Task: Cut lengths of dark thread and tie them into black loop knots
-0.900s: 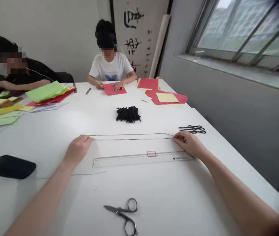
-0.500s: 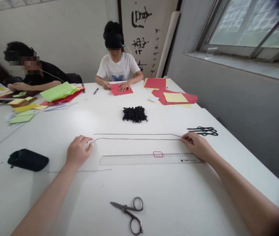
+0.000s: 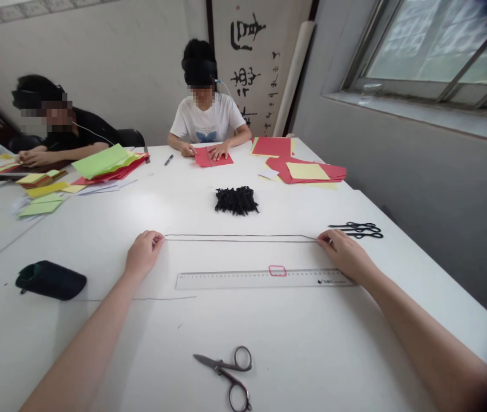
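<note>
Head: two thin dark strands [image 3: 238,241]

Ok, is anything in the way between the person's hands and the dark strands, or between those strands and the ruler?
Nothing visible: the left hand and right hand pinch the strands directly, and no object lies between them and the ruler. Only the right hand overlaps the ruler's right end.

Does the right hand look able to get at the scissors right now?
Probably yes, if it lets go first: the right hand is pinching the dark thread. Nothing covers the scissors, and the ruler lying flat between seems little hindrance.
</note>
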`<state>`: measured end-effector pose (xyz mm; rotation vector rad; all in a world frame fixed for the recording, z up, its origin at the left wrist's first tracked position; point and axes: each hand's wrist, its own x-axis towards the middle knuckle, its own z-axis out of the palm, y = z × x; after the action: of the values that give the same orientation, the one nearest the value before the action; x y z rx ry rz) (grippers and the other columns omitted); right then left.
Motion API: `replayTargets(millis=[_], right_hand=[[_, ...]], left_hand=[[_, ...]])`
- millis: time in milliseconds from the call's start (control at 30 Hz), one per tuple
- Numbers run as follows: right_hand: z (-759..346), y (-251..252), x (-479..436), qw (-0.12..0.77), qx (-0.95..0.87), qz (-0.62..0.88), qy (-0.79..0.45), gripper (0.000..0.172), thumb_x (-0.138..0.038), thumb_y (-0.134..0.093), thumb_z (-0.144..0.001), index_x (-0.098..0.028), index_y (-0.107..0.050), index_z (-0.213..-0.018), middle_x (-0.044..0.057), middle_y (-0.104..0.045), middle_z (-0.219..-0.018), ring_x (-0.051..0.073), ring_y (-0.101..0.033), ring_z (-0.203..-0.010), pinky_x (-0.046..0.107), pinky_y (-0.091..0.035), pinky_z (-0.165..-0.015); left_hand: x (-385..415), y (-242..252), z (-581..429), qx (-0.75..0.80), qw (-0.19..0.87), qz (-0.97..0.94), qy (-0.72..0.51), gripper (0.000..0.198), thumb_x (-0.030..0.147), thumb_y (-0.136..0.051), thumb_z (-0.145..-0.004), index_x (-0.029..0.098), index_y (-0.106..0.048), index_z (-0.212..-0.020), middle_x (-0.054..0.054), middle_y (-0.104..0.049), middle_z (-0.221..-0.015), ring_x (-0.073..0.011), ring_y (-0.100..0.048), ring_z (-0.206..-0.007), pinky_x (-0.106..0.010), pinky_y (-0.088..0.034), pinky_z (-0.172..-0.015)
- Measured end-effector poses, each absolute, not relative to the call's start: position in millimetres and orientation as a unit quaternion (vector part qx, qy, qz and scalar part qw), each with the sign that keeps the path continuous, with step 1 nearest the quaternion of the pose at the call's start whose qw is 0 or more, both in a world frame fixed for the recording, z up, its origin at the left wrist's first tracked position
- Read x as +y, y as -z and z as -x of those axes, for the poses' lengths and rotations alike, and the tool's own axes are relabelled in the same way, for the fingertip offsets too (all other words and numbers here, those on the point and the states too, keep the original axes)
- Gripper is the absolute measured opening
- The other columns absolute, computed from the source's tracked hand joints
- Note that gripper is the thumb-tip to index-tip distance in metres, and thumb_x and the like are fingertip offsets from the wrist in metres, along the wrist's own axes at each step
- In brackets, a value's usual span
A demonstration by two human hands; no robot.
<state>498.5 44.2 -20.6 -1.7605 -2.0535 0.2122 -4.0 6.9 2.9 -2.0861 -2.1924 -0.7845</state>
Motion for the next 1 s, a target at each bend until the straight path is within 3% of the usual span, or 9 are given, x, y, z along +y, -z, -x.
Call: replayTargets(millis=[267, 500, 700, 1000], right_hand=[[-494, 17, 43, 0.195, -0.722, 0.66, -0.066, 0.024, -0.04, -0.038, -0.086, -0.021, -0.054, -0.084, 0.006, -0.061, -0.097, 0.021, -0.059, -0.08, 0.031, -0.042, -0.063], [-494, 17, 43, 0.196, -0.723, 0.66, -0.065, 0.024, -0.039, -0.038, -0.086, -0.021, -0.055, -0.085, 0.006, -0.062, -0.097, 0.02, -0.059, -0.081, 0.03, -0.041, -0.063], [-494, 17, 44, 0.197, -0.721, 0.661, -0.064, 0.024, -0.039, -0.039, -0.086, -0.021, -0.055, -0.084, 0.006, -0.062, -0.096, 0.021, -0.059, -0.079, 0.03, -0.041, -0.061], [-491, 15, 45, 0.211, -0.716, 0.663, -0.064, 0.024, -0.039, -0.041, -0.085, -0.021, -0.056, -0.082, 0.007, -0.063, -0.096, 0.021, -0.059, -0.077, 0.029, -0.039, -0.058]], left_hand=[[8, 1, 8, -0.713, 0.012, 0.632, 0.303, 0.022, 0.029, -0.041, -0.084, 0.017, -0.057, -0.094, -0.006, -0.061, -0.085, -0.0188, -0.059, -0.076, -0.031, -0.047, -0.075], [8, -4, 11, -0.692, -0.02, 0.671, 0.267, 0.022, 0.034, -0.051, -0.08, 0.019, -0.059, -0.094, -0.002, -0.057, -0.086, -0.0132, -0.055, -0.063, -0.026, -0.047, -0.07], [15, -8, 5, -0.711, -0.009, 0.671, 0.212, 0.018, 0.032, -0.045, -0.084, 0.021, -0.059, -0.085, -0.003, -0.06, -0.084, -0.0173, -0.057, -0.072, -0.027, -0.041, -0.064], [17, -5, 0, -0.74, 0.02, 0.643, 0.196, 0.017, 0.03, -0.045, -0.084, 0.021, -0.059, -0.086, -0.005, -0.064, -0.088, -0.0194, -0.059, -0.078, -0.027, -0.041, -0.063]])
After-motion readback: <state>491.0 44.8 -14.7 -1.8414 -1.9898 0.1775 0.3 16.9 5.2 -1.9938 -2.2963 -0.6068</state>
